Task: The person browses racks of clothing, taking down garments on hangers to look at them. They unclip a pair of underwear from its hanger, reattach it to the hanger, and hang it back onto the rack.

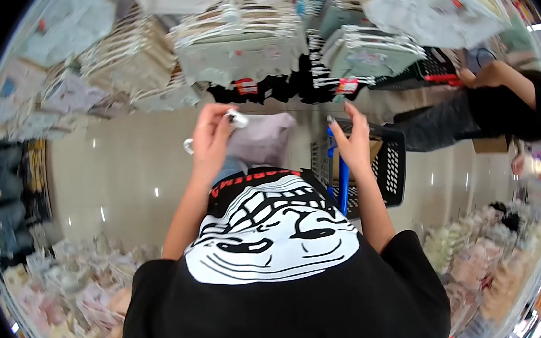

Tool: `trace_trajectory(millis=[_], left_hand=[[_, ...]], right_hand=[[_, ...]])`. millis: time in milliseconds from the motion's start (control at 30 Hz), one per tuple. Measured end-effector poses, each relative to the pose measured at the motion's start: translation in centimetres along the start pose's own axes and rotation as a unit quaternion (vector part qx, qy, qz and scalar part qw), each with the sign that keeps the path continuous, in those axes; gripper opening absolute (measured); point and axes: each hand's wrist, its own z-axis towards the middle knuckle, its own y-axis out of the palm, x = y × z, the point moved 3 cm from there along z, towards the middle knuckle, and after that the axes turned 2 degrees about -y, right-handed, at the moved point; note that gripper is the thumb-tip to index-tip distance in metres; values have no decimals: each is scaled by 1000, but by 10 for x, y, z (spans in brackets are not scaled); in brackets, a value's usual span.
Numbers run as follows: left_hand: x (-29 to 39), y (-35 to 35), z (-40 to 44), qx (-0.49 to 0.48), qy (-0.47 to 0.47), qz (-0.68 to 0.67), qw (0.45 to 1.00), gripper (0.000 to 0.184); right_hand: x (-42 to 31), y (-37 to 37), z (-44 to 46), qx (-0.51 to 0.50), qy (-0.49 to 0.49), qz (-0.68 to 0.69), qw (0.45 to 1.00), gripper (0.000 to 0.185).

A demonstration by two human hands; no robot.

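My left hand [212, 134] is closed on a white hanger [239, 120], whose other end shows left of the wrist. A pale mauve folded garment [261, 139] hangs from it, just right of the hand. My right hand [354, 141] is raised with thumb and fingers apart, holding nothing, above the blue handle [343, 182] of a black shopping basket [389, 164]. Ahead of both hands, pale garments on white hangers [236, 51] hang on a rack, with black items with red tags [247, 87] below them.
At the right, another person in a black top [517, 105] reaches toward a black basket with a red handle [442, 77]. A cardboard box [491, 144] stands on the tiled floor [121, 167]. Clothing displays [470, 260] line the right, with more clothes [84, 281] at lower left.
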Motion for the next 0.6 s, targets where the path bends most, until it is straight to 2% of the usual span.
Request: trace_trajectory(millis=[33,100,133,200,267,333,433,467,600], left_hand=[[-4,-7,-1,-1,-14,-1,1000,14],[-20,-18,-3,-9,-26,-25,999,14],[-22,-19,-2,-17,-26,-19,999,14],[-24,-18,0,-31,-40,-25,998,15],[-25,-21,5,-44,-62,-16,997,14],[-26,-26,12,-78,-58,-9,995,14],[-22,-38,20,-106,-50,-7,993,13],[-20,-45,22,-111,-50,-5,992,12],[-13,-92,19,-126,-61,28,990,11]], right_hand=[[36,10,-17,-32,44,-40,998,56],[102,43,-64,-94,140,36,985,62],[95,39,-76,-98,193,88,972,64],[75,34,-89,-86,360,139,919,56],[90,46,-99,-85,324,82,939,49],[73,48,-98,-80,317,68,943,40],[58,67,-108,-75,291,23,953,38],[51,74,-112,-67,267,12,961,31],[2,102,-116,-84,312,34,946,32]])
